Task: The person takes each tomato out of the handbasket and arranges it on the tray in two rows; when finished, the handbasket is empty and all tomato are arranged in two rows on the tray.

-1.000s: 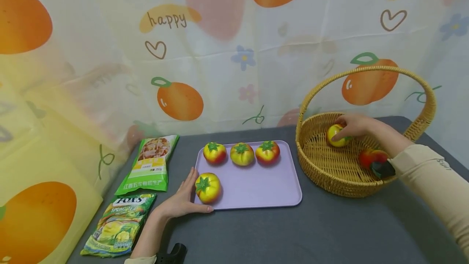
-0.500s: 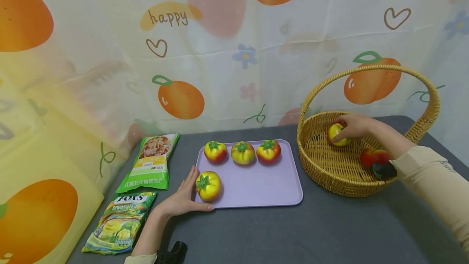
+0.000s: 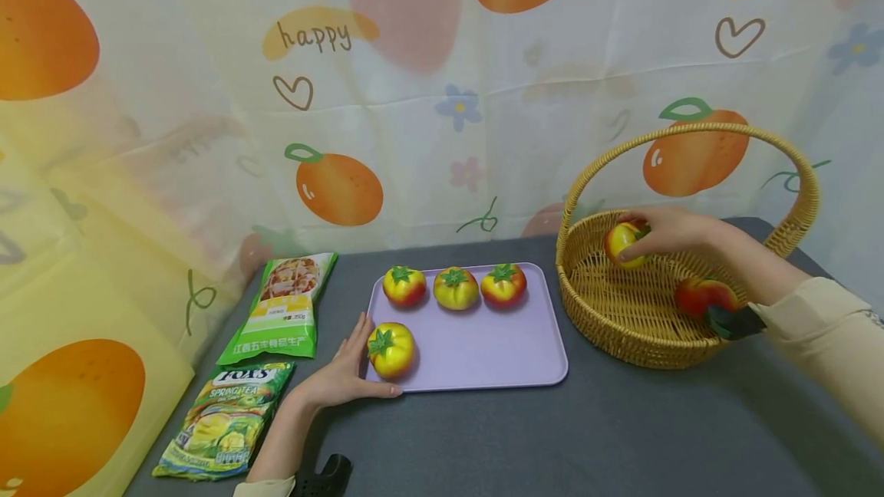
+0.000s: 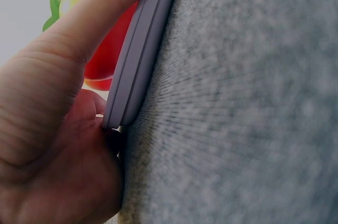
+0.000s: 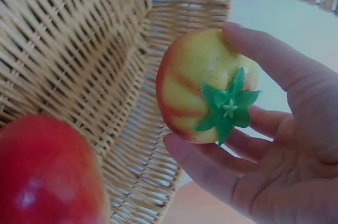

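Observation:
My right hand (image 3: pixel 666 232) grips a yellow-and-red toy tomato (image 5: pixel 198 89) with a green star-shaped calyx, thumb on one side and fingers on the other. It is inside the wicker basket (image 3: pixel 580 305), near the left back wall. A redder fruit (image 3: pixel 700 297) lies in the basket below my wrist. My left hand (image 3: pixel 341 378) rests at the left front corner of the lilac tray (image 3: pixel 483 359), fingers spread along the left edge and thumb on the front rim. Beside those fingers sits a yellow tomato (image 3: pixel 391 351). Three more tomatoes (image 3: pixel 456 288) line the tray's back edge.
Left of the tray lie a green-and-white food packet (image 3: pixel 279 309) and a Fox's candy bag (image 3: pixel 224 424). The basket's tall handle (image 3: pixel 691 129) arches over its opening. A printed cloth (image 3: pixel 414 121) hangs behind the grey table (image 3: pixel 525 443).
My right hand has lifted the tomato from the basket's floor and shifted it slightly left and up. The left hand stays on the tray's corner.

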A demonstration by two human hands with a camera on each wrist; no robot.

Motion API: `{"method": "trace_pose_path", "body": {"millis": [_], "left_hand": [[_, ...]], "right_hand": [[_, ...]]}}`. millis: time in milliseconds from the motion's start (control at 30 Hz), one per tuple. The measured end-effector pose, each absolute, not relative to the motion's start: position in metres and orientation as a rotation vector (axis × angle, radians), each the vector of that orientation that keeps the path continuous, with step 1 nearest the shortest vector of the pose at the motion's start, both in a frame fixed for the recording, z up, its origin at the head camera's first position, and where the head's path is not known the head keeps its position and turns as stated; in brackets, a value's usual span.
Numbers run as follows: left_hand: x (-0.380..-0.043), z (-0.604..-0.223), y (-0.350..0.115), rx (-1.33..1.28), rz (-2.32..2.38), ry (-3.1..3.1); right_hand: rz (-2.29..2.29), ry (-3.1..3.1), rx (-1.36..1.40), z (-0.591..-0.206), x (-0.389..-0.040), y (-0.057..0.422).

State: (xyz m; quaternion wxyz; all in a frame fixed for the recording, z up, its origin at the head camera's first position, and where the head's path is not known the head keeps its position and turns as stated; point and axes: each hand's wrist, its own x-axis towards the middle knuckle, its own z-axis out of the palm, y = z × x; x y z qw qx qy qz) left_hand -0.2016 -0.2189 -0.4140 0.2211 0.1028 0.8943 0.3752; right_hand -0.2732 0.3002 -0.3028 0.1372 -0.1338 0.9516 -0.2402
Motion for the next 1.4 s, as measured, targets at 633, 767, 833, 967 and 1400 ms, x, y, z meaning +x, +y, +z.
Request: {"method": "trace_pose_path", "body": {"millis": [633,767,833,967,1400], "left_hand": [[-0.2,-0.416,-0.223,0.273,1.027,2.475],[-0.2,-0.415,-0.223,0.261,1.028,2.474],[-0.2,-0.415,-0.223,0.259,1.028,2.475],[-0.201,-0.415,-0.223,0.265,1.021,2.482],[-0.201,-0.414,-0.221,0.278,1.013,2.487]], "right_hand": [[-0.79,2.834,-0.576,-0.287,-0.231,0.28],[-0.74,2.857,-0.569,-0.282,-0.22,0.27],[-0.738,2.861,-0.592,-0.281,-0.216,0.265],[-0.769,2.854,-0.662,-0.279,-0.211,0.253],[-0.84,2.755,-0.805,-0.283,-0.207,0.212]]}}
